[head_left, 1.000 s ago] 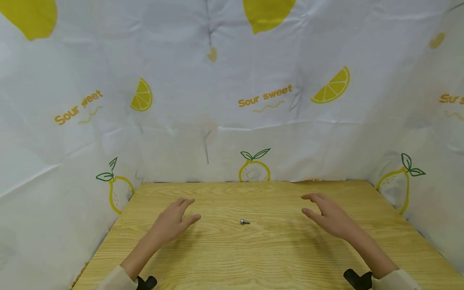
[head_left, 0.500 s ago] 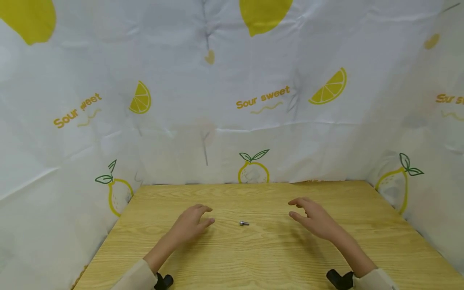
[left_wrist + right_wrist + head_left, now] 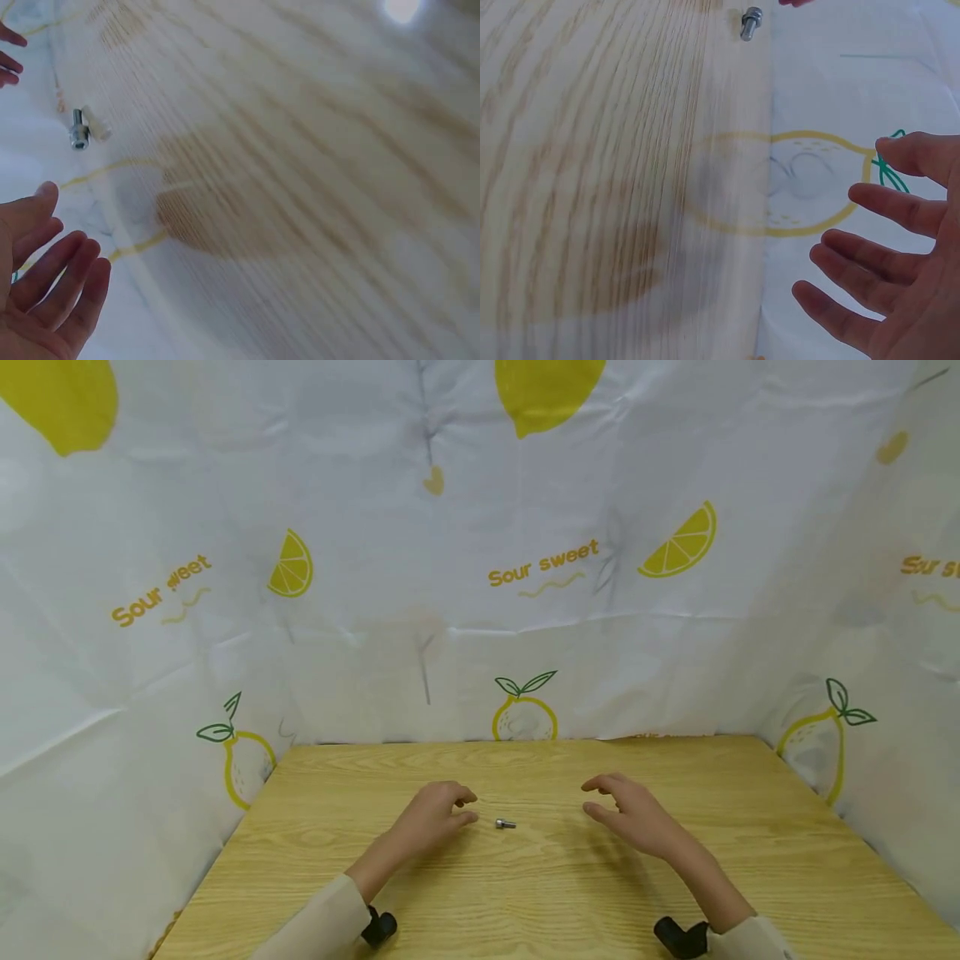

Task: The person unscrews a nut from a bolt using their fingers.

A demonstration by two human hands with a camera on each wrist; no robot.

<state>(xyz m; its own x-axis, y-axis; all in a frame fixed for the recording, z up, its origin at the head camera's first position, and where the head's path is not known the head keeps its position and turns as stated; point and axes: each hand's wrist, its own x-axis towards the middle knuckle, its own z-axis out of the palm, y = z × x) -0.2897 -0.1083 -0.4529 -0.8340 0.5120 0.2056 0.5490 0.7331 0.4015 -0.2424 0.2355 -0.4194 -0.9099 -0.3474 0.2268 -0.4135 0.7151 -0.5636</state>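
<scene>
A small metal socket-head bolt lies on its side on the wooden table, its head toward the left in the head view. Close to that head is the left hand, thumb and fingers apart, touching nothing. Farther off on the other side, the right hand hovers over the table with loosely bent fingers and holds nothing. The bolt shows beyond the left fingers in the left wrist view. At the top of the right wrist view the bolt appears again, apart from the spread right fingers.
The wood-grain table reaches back to a white lemon-print cloth, which hangs behind it and on both sides. Black wrist devices sit by both beige sleeves.
The left hand has moved right, up near the bolt's head. My right hand has shifted left by a smaller distance. The bolt stays where it was on the table.
</scene>
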